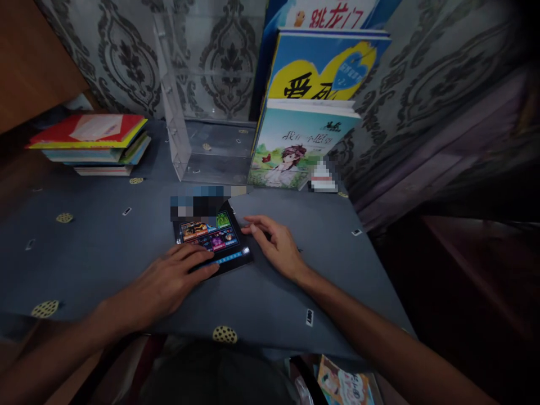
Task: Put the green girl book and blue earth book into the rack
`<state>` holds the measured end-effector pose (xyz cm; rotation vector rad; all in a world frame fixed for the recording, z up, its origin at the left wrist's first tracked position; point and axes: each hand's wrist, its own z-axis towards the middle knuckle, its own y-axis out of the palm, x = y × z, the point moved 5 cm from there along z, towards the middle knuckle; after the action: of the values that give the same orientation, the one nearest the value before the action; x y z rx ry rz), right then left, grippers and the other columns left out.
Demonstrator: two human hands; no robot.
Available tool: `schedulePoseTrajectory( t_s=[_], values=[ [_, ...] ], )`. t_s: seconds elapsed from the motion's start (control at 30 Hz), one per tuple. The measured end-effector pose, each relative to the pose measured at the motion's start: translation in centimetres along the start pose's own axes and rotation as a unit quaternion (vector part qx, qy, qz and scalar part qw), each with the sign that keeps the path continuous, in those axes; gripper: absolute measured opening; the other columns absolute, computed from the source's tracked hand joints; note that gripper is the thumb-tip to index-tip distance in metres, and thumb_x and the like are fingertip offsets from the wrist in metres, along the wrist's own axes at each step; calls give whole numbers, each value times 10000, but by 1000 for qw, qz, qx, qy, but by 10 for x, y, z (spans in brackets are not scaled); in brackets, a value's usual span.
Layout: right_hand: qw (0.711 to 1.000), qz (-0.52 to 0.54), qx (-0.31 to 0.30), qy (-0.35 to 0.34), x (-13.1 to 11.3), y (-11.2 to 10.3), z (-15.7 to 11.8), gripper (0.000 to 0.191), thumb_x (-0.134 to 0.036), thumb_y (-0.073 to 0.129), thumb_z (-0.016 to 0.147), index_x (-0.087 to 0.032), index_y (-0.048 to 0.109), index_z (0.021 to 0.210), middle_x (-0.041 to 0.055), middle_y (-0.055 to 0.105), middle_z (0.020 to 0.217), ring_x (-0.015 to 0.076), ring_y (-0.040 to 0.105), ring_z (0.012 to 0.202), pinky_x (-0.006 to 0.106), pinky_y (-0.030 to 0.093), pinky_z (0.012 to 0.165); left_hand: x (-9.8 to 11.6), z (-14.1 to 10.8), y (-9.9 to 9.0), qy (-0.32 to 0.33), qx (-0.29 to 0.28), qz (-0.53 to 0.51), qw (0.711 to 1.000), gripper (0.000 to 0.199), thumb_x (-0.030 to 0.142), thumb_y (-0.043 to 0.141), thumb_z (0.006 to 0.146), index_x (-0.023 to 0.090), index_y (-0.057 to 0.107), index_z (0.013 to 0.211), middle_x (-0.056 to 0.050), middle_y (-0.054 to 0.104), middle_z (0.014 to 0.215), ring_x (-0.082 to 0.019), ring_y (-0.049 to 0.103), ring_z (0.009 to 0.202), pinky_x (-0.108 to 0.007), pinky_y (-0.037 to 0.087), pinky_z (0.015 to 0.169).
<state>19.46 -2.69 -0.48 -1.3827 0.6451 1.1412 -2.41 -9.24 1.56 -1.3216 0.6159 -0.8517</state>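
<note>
A dark-covered book [236, 230] with small coloured pictures on its face lies flat on the cloth-covered table; its upper left part is blurred out. My left hand [179, 275] rests on the book's lower left, fingers stretched out over the cover. Beside the book's right edge is my right hand [278, 244], fingers loosely extended and thumb apart. Its fingertips are at the edge, and whether they touch it I cannot tell. Neither hand grips anything.
A clear acrylic rack [175, 112] stands behind the book, with several picture books [304, 146] upright in its right side. At the back left is a pile of books [90, 132]. Another book [343, 382] sits below the table's front edge. A patterned curtain [223, 56] hangs behind.
</note>
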Motion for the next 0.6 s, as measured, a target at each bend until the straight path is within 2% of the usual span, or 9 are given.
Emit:
schedulePoseTrajectory(
  t_s=[0.1, 0.23, 0.4, 0.5, 0.6],
  values=[
    [1000, 5, 1, 0, 1, 0, 0, 278, -315, 471, 990, -188, 623, 1185, 99, 782, 1008, 238, 732, 987, 366, 552, 773, 2, 12, 7, 6, -34, 4, 999, 649, -10, 450, 840, 283, 501, 1417, -62, 575, 1419, -267, 501, 1307, -481, 417, 1084],
    [1000, 9, 2, -1, 1, 1, 0, 272, -292, 469, 982, -175, 631, 1166, 97, 780, 1001, 233, 739, 980, 342, 553, 756, 8, 28, 9, 15, -55, 17, 998, 630, 12, 456, 862, 286, 492, 1428, -63, 556, 1447, -276, 499, 1311, -500, 365, 1109],
    [1000, 15, 0, -1, -1, 1, 0, 238, -237, 491, 957, -192, 648, 1130, 83, 771, 1036, 221, 737, 990, 324, 551, 738, 10, 38, 10, 7, -66, 27, 997, 604, 25, 422, 896, 300, 483, 1430, -56, 547, 1446, -256, 482, 1319, -478, 369, 1095],
    [1000, -3, 2, 2, -1, 2, 0, 232, -221, 506, 946, -199, 662, 1117, 74, 765, 1025, 218, 730, 973, 305, 538, 702, 14, 42, 12, -3, -56, 36, 998, 503, 89, 408, 958, 297, 508, 1405, -70, 572, 1401, -257, 487, 1308, -473, 376, 1076],
    [999, -45, 6, -17, -2, 1, -1, 221, -224, 517, 945, -197, 688, 1082, 76, 750, 1019, 212, 712, 932, 307, 531, 705, 19, 47, 13, -17, -38, 52, 998, 348, 266, 438, 1016, 276, 565, 1340, -90, 620, 1313, -291, 541, 1223, -493, 400, 1018]
  ],
)
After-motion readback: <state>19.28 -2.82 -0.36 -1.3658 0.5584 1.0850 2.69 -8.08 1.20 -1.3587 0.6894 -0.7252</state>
